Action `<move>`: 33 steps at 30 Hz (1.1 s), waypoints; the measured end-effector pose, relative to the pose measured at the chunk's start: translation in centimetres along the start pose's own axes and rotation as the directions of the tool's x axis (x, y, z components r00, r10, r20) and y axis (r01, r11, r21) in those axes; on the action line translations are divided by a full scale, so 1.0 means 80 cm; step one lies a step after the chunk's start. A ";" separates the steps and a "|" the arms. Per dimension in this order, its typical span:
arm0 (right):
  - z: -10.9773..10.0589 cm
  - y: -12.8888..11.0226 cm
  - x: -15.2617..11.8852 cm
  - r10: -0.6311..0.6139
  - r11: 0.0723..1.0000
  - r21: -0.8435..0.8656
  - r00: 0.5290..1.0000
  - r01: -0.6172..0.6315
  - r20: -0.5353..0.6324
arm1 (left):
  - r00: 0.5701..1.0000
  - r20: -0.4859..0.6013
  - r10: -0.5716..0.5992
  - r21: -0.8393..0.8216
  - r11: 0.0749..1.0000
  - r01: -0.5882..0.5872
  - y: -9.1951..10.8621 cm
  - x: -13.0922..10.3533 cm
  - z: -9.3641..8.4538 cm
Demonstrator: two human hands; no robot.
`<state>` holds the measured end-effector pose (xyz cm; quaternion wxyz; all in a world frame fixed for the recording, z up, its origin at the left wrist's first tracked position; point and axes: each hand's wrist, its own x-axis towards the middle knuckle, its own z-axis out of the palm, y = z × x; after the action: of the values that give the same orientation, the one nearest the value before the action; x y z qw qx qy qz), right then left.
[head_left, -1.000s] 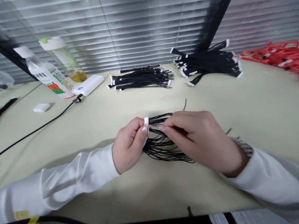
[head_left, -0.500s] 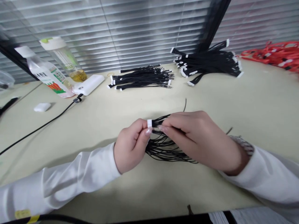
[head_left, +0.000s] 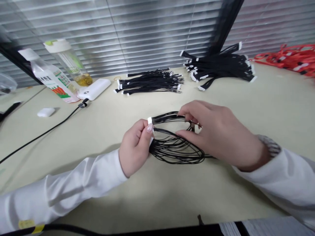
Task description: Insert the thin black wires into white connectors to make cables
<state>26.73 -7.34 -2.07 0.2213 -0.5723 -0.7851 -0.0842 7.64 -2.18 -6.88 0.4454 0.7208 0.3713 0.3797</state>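
Note:
My left hand (head_left: 135, 146) pinches the white connector (head_left: 150, 121) of a black wire harness (head_left: 178, 154) between thumb and fingers. Its thin wires fan rightward in loops, with an upper strand bundle and a lower one. A second white piece shows at the lower edge of the left hand. Over the right part of the loops is my right hand (head_left: 211, 132), thumb and index finger spread apart. Its index fingertip touches the upper bundle and its thumb lies by the lower one. The curled fingers behind are partly hidden among wires.
Black cable piles with white connectors lie behind: a smaller one (head_left: 150, 82) and a larger one (head_left: 219, 67). Red cables (head_left: 290, 59) are at right. Two bottles, a carton-print one (head_left: 52, 78) and a lidded one (head_left: 71, 62), a white power bank (head_left: 94, 89) and a white case (head_left: 46, 112) stand left.
My right hand has let its pinch near the connector go, spreading its fingers and moving slightly up and right. The wire loops now show more openly. My left hand has shifted slightly left with the connector.

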 end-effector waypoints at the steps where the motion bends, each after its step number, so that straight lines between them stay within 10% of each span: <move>1: -0.002 -0.002 -0.002 -0.029 0.996 -0.080 0.999 0.026 -0.040 | 1.000 -0.010 -0.021 -0.007 1.000 0.021 0.000 0.001 0.000; 5: -0.012 -0.019 -0.013 -0.129 0.965 -0.234 0.990 0.114 -0.049 | 0.998 -0.045 -0.036 0.010 0.999 0.037 0.002 0.004 0.001; 15: -0.005 -0.017 -0.011 0.036 0.995 0.065 0.876 -0.077 0.481 | 0.994 -0.107 -0.004 -0.044 0.999 -0.001 0.000 0.003 -0.001; 33: 0.019 -0.031 -0.018 -0.154 0.924 0.377 0.966 0.067 0.207 | 0.985 -0.155 0.080 -0.059 0.994 -0.090 -0.007 -0.006 -0.001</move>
<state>24.37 -8.82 -3.74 0.2257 -0.4813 -0.8386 0.1191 7.26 -2.36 -7.44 0.4226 0.6898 0.3602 0.4646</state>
